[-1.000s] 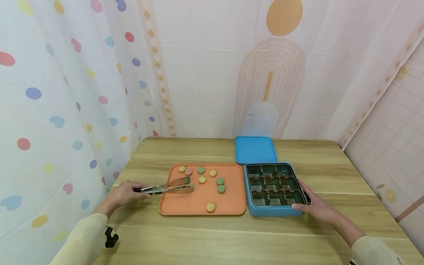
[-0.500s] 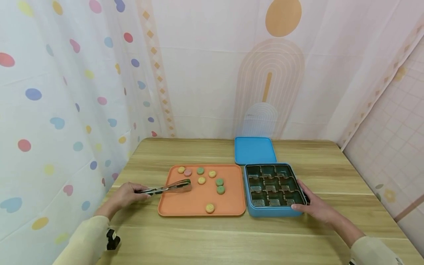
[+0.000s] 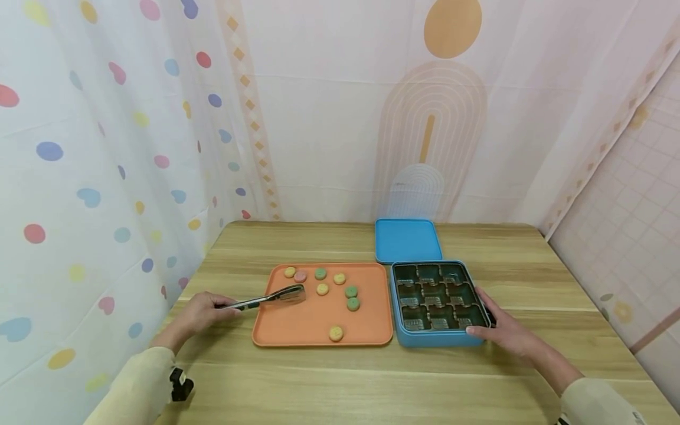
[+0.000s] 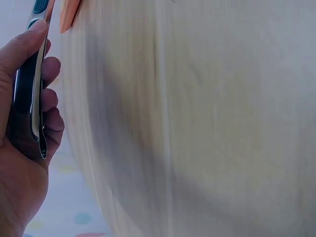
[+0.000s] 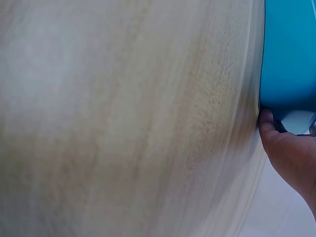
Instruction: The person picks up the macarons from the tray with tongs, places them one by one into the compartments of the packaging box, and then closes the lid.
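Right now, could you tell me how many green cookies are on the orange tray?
3: one in the back row, two near the centre; another may be hidden in the tongs.

Light wooden bench (image 3: pixel 372 378) with streaked grain, filling the near ground. Left: white curtain with coloured dots and hearts (image 3: pixel 95 177). Far: pale fabric backdrop with orange circle and arches (image 3: pixel 435 130). Right: pink grid-patterned sheet (image 3: pixel 632 224). Soft, even light.

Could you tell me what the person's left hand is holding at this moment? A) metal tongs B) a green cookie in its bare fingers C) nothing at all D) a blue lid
A: the left hand grips metal tongs whose tips reach over the orange tray, while the blue lid lies apart on the table.
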A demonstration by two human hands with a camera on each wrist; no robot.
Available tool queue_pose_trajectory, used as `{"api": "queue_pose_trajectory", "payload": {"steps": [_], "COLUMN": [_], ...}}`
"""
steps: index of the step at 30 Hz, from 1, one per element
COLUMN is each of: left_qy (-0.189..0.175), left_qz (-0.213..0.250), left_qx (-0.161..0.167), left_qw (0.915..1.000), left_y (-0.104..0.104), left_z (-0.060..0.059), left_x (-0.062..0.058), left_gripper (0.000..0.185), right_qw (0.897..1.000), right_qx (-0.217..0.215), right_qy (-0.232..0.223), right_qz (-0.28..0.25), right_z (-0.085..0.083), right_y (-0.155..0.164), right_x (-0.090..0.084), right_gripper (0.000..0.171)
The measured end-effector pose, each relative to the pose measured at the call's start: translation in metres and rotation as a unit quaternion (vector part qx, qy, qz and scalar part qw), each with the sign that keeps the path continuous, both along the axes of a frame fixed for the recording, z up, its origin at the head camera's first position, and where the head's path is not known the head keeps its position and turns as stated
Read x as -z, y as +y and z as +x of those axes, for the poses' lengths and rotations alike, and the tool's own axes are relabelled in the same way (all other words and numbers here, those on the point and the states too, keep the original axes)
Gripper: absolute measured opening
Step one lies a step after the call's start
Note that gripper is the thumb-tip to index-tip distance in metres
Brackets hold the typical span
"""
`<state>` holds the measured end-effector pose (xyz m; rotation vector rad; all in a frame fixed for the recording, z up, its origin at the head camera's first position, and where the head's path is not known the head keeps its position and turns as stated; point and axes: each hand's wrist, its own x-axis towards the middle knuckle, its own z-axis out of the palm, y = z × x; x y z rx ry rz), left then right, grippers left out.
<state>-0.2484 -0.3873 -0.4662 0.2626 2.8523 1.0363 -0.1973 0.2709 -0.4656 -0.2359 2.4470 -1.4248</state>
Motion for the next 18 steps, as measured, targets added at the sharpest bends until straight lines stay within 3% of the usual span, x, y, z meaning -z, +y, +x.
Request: {"api": "queue_pose_trajectory", "payload": {"steps": [18], "left_qy": [0.033], "left_qz": [-0.01], "left_qx": [0.04], "left_qw": [0.9986], "left_y": [0.043], "left_z": [-0.021], "left_x": [-0.02], "left_gripper": [0.022], "right_qw": [1.0], "right_qx": [0.001], "right_qy": [0.003], "right_qz": [0.009], "right_z": [0.002], "right_y": [-0.001], "right_x": [0.0], "right_gripper": [0.1]}}
